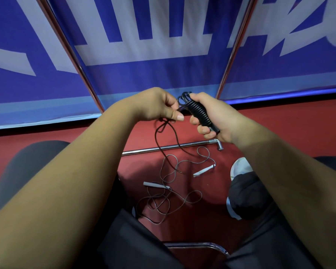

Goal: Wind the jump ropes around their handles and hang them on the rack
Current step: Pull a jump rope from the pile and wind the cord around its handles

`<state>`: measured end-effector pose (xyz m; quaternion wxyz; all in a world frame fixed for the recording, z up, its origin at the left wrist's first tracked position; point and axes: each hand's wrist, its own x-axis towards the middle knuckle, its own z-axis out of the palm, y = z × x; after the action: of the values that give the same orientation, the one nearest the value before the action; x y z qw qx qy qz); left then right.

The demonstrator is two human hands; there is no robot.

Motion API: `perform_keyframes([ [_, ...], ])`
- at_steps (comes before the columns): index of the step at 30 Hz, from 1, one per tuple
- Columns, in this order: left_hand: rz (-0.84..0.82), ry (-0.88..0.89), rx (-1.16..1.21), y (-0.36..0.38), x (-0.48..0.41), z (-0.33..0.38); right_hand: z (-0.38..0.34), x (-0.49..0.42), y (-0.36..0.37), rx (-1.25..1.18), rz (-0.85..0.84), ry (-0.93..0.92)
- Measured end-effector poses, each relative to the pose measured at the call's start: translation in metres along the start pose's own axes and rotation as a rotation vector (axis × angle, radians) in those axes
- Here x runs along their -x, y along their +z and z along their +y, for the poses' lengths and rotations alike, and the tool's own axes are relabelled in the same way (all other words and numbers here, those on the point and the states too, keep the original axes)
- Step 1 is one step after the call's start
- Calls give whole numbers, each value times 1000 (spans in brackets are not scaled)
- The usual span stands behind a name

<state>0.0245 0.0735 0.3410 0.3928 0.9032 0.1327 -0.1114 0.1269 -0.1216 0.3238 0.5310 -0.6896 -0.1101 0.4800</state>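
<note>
My right hand (215, 115) grips the black jump-rope handles (200, 113), which carry many tight turns of black cord. My left hand (159, 105) pinches the loose black cord (159, 140) just left of the handles; the cord hangs down from it toward the floor. A second jump rope lies on the red floor below, with two white handles (203, 171) (154, 184) and a thin grey cord (167, 202) in loose tangled loops. The chrome rack's base bar (163, 149) lies across the floor behind that rope, and its two uprights (74, 55) (235, 47) rise on either side.
A blue banner with white lettering (144, 55) stands behind the rack. My dark-trousered knees (27, 162) and a white shoe (240, 167) flank the rope on the floor. A chrome chair edge (198, 246) shows at the bottom.
</note>
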Motion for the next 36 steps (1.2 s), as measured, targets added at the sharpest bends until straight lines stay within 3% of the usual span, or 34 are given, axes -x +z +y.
perform_keyframes([
  [7,31,-52,13,6,-3,-3,-5,6,1,-62,40,34],
  [10,9,-16,174,5,-2,-3,-5,9,0,-65,91,25],
  [15,136,57,443,1,-1,2,-5,11,3,13,23,32],
  [22,72,121,418,3,-3,4,-2,13,12,-49,-44,55],
  [29,125,131,388,9,0,12,0,14,11,-180,-136,121],
  [33,232,67,88,11,-3,15,-1,10,13,-193,-105,159],
  [36,315,12,-4,16,-8,16,1,5,12,-164,-41,209],
])
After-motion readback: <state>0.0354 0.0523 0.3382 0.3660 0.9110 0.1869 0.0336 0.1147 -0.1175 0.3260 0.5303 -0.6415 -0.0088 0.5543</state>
